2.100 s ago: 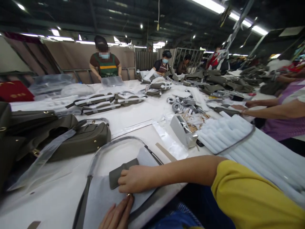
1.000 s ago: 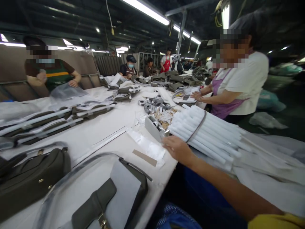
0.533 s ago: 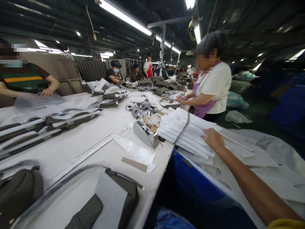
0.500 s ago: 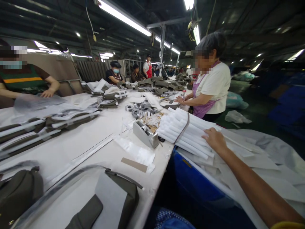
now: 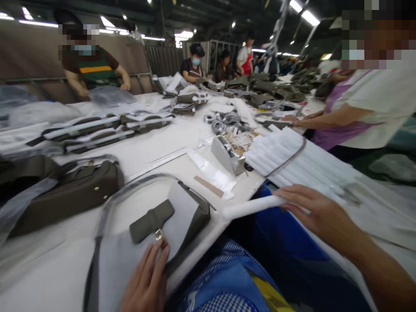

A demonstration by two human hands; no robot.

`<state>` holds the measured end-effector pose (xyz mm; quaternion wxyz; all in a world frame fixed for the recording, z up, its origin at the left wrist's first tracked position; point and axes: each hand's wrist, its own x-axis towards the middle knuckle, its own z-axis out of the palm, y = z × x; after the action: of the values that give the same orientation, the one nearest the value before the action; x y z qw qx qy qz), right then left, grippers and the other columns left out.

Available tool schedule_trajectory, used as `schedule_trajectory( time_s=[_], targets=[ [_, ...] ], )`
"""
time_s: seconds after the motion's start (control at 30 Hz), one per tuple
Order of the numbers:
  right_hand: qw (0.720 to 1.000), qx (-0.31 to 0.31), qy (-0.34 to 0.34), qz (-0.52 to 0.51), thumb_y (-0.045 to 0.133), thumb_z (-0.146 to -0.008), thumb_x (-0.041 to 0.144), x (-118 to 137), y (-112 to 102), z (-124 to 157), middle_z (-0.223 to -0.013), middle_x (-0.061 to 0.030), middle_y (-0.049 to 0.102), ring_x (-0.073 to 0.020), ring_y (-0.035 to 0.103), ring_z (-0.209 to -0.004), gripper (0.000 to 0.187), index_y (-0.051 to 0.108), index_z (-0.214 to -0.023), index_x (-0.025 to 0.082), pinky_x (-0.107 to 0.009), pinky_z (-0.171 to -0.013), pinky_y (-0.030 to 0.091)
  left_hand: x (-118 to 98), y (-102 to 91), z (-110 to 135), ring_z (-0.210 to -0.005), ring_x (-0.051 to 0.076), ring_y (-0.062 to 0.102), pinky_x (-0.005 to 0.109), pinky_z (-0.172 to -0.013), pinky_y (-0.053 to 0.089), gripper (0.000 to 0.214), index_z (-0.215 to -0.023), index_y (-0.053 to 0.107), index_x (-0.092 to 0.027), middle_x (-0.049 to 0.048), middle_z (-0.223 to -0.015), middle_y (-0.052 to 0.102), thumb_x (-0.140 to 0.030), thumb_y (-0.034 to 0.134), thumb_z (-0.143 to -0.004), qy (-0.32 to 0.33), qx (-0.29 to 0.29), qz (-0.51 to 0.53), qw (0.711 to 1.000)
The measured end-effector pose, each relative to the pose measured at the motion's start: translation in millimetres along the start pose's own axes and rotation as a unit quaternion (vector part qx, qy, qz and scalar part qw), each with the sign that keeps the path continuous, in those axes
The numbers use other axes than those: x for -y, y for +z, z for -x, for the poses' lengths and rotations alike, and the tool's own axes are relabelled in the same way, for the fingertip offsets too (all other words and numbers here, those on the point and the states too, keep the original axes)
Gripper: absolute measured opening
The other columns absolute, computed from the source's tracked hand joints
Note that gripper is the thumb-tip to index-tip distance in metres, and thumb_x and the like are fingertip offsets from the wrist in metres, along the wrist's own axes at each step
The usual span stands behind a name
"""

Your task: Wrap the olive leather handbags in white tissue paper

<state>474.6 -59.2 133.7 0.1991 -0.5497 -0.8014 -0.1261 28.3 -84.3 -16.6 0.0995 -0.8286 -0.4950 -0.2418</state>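
Observation:
My right hand [image 5: 312,212] is closed round one end of a white foam roll [image 5: 251,208], which points left over the table edge. An olive handbag [image 5: 198,212] lies in front of me, with a pale sheet [image 5: 185,203] over its front and a flap [image 5: 151,221] on top of the sheet. My left hand [image 5: 146,277] rests on the bag, its fingers stretched out and the tips by the gold clasp [image 5: 159,235]. The bag's wrapped strap [image 5: 105,212] loops round to the left. A banded bundle of white foam rolls [image 5: 279,156] lies beyond my right hand.
A tape dispenser [image 5: 225,156] stands near the table edge, beside a brown strip [image 5: 208,186]. Tape rolls [image 5: 219,123] lie farther back. More olive bags [image 5: 71,195] are on the left. A blue bin [image 5: 289,234] is below right. Co-workers stand round the table.
My right hand has come away from the bundle toward me with one foam roll in it. My left hand has come into view on the handbag. The view has swung right to left.

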Motion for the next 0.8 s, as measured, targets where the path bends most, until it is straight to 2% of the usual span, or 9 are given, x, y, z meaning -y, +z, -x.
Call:
schedule_trajectory(
  time_s=[0.07, 0.13, 0.2, 0.3, 0.47, 0.67, 0.8],
  targets=[
    [0.989, 0.039, -0.1, -0.1, 0.052, -0.097, 0.027, 48, 33, -17, -0.11, -0.0056, 0.07, -0.0209, 0.064, -0.103, 0.024, 0.067, -0.116, 0.027, -0.039, -0.096, 0.051, -4, -9.0, -3, -0.128, 0.024, 0.057, 0.038, -0.107, 0.048, 0.063, -0.155, 0.027, -0.023, 0.0061, -0.146, 0.053, -0.012, 0.044, -0.096, -0.007, 0.014, -0.02, 1.0],
    [0.972, 0.066, -0.167, -0.154, 0.053, -0.096, 0.019, 90, 64, -25, -0.108, -0.0059, 0.071, -0.0214, 0.063, -0.101, 0.026, 0.067, -0.117, 0.024, -0.04, -0.092, 0.052, -5, -19.9, -9, -0.124, 0.021, 0.059, 0.035, -0.105, 0.05, 0.057, -0.151, 0.035, -0.024, 0.0031, -0.145, 0.054, -0.012, 0.043, -0.096, -0.018, 0.044, -0.023, 0.999],
    [0.965, 0.06, -0.197, -0.164, 0.053, -0.094, 0.014, 121, 89, -25, -0.108, -0.0076, 0.072, -0.0225, 0.062, -0.096, 0.03, 0.067, -0.119, 0.02, -0.039, -0.084, 0.053, -2, -32.0, -17, -0.123, 0.019, 0.06, 0.032, -0.1, 0.054, 0.054, -0.146, 0.043, -0.026, 0.0, -0.145, 0.053, -0.011, 0.044, -0.095, -0.034, 0.092, -0.004, 0.995],
    [0.966, 0.032, -0.202, -0.155, 0.051, -0.091, 0.009, 148, 116, -21, -0.112, -0.0105, 0.071, -0.0226, 0.06, -0.09, 0.035, 0.066, -0.122, 0.016, -0.038, -0.081, 0.053, 8, -48.7, -28, -0.122, 0.018, 0.061, 0.03, -0.094, 0.056, 0.05, -0.141, 0.048, -0.029, -0.0028, -0.145, 0.053, -0.016, 0.05, -0.094, -0.048, 0.171, 0.056, 0.983],
    [0.958, 0.009, -0.231, -0.171, 0.047, -0.092, 0.009, 172, 133, -10, -0.11, -0.0095, 0.072, -0.0211, 0.06, -0.083, 0.034, 0.068, -0.118, 0.016, -0.034, -0.072, 0.051, 22, -63.7, -44, -0.12, 0.02, 0.062, 0.03, -0.093, 0.055, 0.047, -0.14, 0.05, -0.032, -0.0022, -0.144, 0.053, -0.027, 0.054, -0.093, -0.039, 0.25, 0.113, 0.961],
    [0.955, -0.021, -0.219, -0.198, 0.047, -0.095, 0.014, 206, 136, -12, -0.109, -0.0081, 0.073, -0.0181, 0.064, -0.076, 0.028, 0.067, -0.114, 0.016, -0.031, -0.064, 0.045, 20, -71.2, -51, -0.125, 0.021, 0.058, 0.033, -0.1, 0.051, 0.045, -0.141, 0.049, -0.029, -0.0015, -0.146, 0.052, -0.034, 0.052, -0.096, -0.029, 0.259, 0.105, 0.96],
    [0.951, -0.045, -0.22, -0.211, 0.048, -0.097, 0.018, 220, 144, -22, -0.106, -0.0082, 0.074, -0.0164, 0.065, -0.071, 0.024, 0.068, -0.111, 0.016, -0.03, -0.062, 0.044, 16, -76.7, -51, -0.126, 0.023, 0.058, 0.033, -0.098, 0.052, 0.063, -0.146, 0.043, -0.03, 0.0015, -0.15, 0.047, -0.05, 0.063, -0.089, -0.029, 0.256, 0.091, 0.962]
  ],
)
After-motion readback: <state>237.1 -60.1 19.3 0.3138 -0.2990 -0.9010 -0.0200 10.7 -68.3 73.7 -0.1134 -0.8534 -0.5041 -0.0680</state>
